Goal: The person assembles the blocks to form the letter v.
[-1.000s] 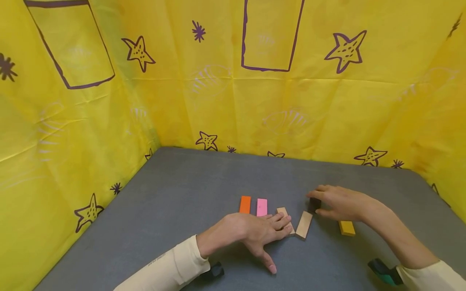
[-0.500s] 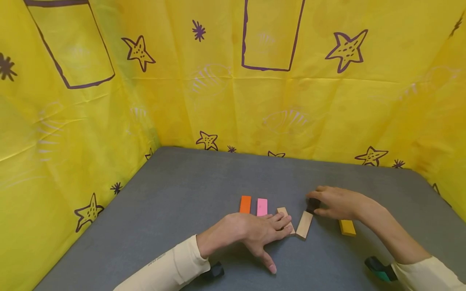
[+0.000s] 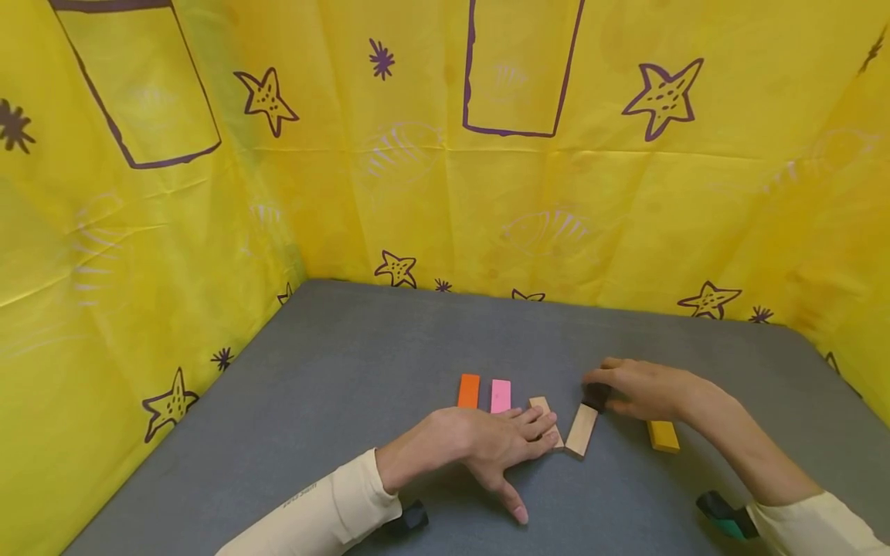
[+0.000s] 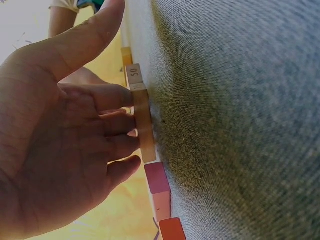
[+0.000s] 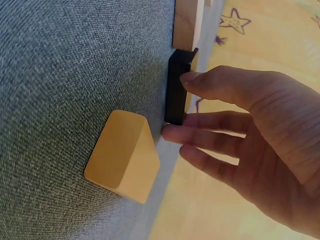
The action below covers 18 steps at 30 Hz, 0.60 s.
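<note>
pinching a black block (image 5: 176, 92), the right hand (image 3: 650, 388) sits right; the left hand (image 3: 502, 446) touches the left wooden block (image 3: 538, 403) with straight fingers. the black block meets the right wooden block's (image 3: 581, 430) far end. yellow block (image 3: 664, 436) right, pink block (image 3: 501, 395) and orange block (image 3: 469, 391) left.

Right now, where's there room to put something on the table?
There's bare gray table behind the pink block, up to the yellow cloth, and more left of the orange block. It's crowded from the orange block to the yellow block: the left hand touches a plain wooden block and the right hand pinches the black block.
</note>
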Each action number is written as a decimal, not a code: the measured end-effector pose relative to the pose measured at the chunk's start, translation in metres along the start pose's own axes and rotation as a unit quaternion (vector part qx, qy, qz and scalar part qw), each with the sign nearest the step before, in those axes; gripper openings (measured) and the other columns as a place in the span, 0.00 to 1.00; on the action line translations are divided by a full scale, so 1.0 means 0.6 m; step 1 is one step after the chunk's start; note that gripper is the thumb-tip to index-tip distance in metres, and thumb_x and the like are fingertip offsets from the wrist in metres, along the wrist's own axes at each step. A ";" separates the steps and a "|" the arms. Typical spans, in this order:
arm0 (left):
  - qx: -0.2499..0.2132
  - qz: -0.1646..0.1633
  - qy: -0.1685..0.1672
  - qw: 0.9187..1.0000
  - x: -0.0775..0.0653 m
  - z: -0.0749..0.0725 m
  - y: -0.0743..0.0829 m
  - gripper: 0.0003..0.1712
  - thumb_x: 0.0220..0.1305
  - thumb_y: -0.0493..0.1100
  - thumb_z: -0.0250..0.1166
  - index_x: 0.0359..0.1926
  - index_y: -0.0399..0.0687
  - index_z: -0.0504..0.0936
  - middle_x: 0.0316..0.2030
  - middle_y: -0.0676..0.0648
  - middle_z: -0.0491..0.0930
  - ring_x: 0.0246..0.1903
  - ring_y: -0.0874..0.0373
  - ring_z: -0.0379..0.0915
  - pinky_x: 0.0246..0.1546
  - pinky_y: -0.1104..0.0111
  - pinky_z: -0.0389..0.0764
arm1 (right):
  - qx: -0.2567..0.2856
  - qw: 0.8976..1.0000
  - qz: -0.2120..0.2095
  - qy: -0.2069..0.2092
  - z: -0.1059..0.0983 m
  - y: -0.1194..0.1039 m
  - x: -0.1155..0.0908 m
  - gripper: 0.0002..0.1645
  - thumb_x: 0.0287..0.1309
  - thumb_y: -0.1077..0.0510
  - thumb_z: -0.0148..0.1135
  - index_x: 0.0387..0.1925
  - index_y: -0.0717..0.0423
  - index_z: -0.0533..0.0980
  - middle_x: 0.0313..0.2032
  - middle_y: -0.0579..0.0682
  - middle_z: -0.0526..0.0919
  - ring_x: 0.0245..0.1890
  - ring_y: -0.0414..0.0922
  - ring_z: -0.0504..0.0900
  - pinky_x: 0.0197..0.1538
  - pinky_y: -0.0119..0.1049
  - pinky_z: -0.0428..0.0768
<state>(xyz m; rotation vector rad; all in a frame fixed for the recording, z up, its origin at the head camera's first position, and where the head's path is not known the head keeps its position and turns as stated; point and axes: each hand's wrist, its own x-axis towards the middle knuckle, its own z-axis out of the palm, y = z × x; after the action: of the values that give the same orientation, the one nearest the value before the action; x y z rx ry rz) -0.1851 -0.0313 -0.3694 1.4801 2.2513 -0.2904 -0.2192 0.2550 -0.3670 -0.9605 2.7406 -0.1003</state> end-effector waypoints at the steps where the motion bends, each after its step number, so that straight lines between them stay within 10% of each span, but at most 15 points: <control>1: 0.000 0.000 0.000 1.000 0.000 0.000 0.000 0.64 0.63 0.75 0.64 0.85 0.54 0.43 0.86 0.50 0.33 0.86 0.55 0.27 0.85 0.64 0.41 | 0.001 1.000 0.001 0.000 0.000 0.000 0.001 0.26 0.64 0.58 0.72 0.63 0.54 0.79 0.57 0.59 0.82 0.54 0.59 0.85 0.55 0.58 0.84; 18: 0.003 -0.002 -0.007 1.000 0.000 0.000 -0.002 0.65 0.62 0.76 0.64 0.85 0.55 0.41 0.86 0.51 0.31 0.86 0.56 0.26 0.85 0.64 0.41 | -0.001 1.000 -0.009 -0.001 0.000 -0.007 0.007 0.26 0.64 0.56 0.72 0.62 0.53 0.80 0.55 0.56 0.83 0.53 0.56 0.86 0.55 0.56 0.85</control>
<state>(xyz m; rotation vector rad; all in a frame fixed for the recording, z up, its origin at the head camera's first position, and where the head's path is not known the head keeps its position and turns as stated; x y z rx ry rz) -0.1860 -0.0317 -0.3692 1.4712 2.2447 -0.3089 -0.2201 0.2492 -0.3674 -0.9857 2.7316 -0.0999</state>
